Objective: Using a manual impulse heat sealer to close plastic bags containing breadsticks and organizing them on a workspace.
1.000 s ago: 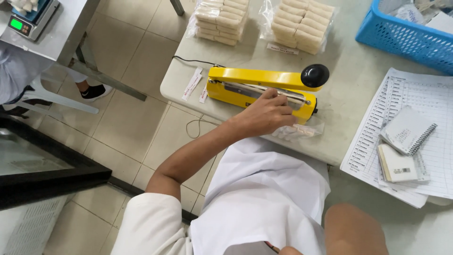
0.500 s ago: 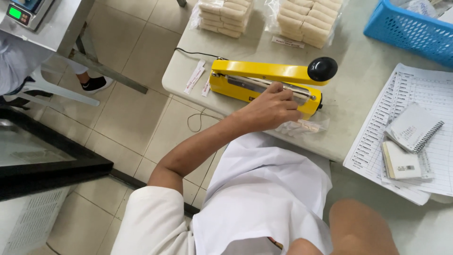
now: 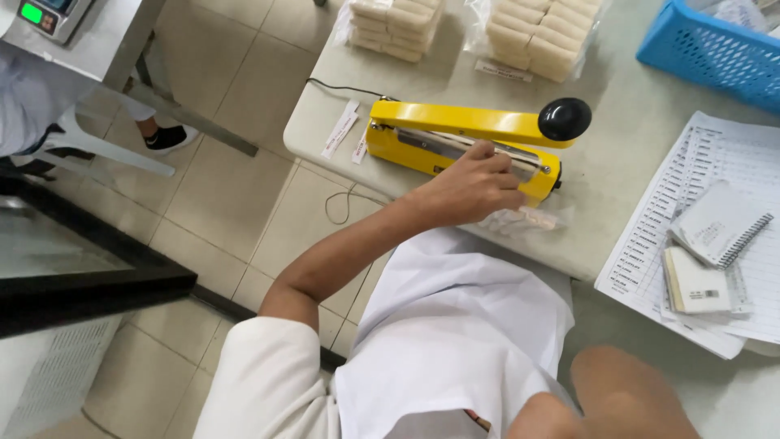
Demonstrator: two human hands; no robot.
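Reaching over the front edge of the desk, the left hand rests on a small clear bag of pale sticks. Its fingers are curled close together and touch the silver strip of the yellow sealer. They seem to pinch the top of the bag there, but the hand hides that spot, so the grip cannot be told for sure. The bag lies flat on the desk, just in front of the sealer, near its right end. The sealer's yellow arm is lifted a little, and a round black knob sits at its end. A thin black cord runs from the sealer's left end.

The right hand is out of view; only a bare bit of arm shows at the bottom edge.

Two big bags of pale sticks lie at the back of the desk. A blue basket stands at the far right corner. Printed sheets lie on the right, with a small spiral notebook on top. Two little paper strips lie left of the sealer. A scale sits on another table at the top left.
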